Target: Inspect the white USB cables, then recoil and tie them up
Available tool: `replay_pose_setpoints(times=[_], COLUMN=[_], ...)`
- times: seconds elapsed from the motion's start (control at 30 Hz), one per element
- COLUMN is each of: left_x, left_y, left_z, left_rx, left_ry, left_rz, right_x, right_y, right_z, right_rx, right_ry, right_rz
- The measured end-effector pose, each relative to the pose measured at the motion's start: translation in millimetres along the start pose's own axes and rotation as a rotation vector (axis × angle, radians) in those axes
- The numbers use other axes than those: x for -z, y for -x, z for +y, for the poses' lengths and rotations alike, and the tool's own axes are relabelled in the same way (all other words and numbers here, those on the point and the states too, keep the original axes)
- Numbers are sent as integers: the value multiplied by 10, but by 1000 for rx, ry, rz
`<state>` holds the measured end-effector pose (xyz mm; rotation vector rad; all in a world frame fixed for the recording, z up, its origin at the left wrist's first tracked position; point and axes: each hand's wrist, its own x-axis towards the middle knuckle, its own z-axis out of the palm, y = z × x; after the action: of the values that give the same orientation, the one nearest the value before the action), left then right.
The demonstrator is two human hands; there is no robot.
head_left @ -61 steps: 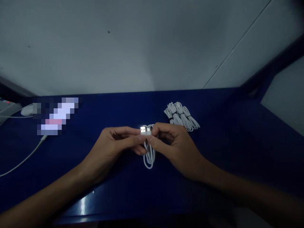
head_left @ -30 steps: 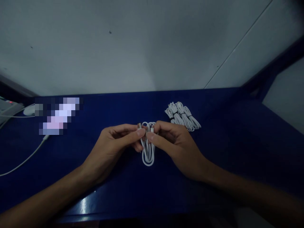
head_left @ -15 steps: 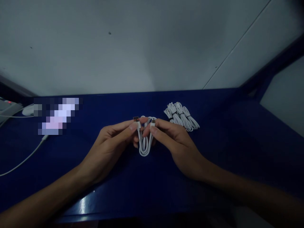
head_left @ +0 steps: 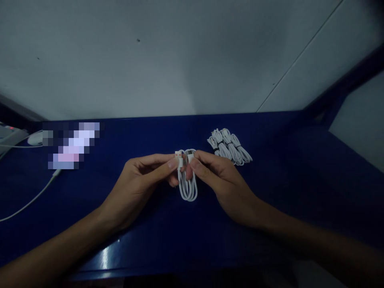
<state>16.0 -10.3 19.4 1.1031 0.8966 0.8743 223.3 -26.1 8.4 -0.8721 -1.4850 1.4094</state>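
A white USB cable (head_left: 188,192), folded into several loops, hangs between my two hands above the blue table. My left hand (head_left: 147,176) pinches it by the USB plug (head_left: 179,155), which points away from me. Around the other connector (head_left: 191,154) the thumb and fingers of my right hand (head_left: 220,172) are closed. The loops droop toward me below the fingertips. Some fingers of both hands are hidden behind the cable.
Several white cables (head_left: 231,148), bundled with black ties, lie right of centre. A blurred-out lit device (head_left: 75,146) with a white cord (head_left: 36,204) lies at the left, near a white object (head_left: 35,138). A grey wall (head_left: 168,72) rises behind the blue table (head_left: 180,244).
The USB plug in my left hand has turned over and now shows its white face. Both connectors have come closer together, and the loops have shifted slightly right.
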Motion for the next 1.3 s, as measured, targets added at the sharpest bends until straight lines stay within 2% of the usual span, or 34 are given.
replay_pose_setpoints(times=[0.53,0.77,0.97,1.13,1.3], left_x=[8,15,6,-6,-39], left_y=[4,20,17,12,4], left_z=[-17,-20,-18,-9,27], left_rx=[34,54,53,45,103], left_ry=[39,54,163,239,284], left_rz=[14,13,5,78,114], right_x=[-5,-3,-8,-38,-58], right_y=[-2,0,7,16,9], right_z=[-17,-15,1,15,-10], right_rx=[-19,-55,-98,-111,-80], right_ry=[-2,35,-114,-248,-271], right_rz=[-3,69,100,110,115])
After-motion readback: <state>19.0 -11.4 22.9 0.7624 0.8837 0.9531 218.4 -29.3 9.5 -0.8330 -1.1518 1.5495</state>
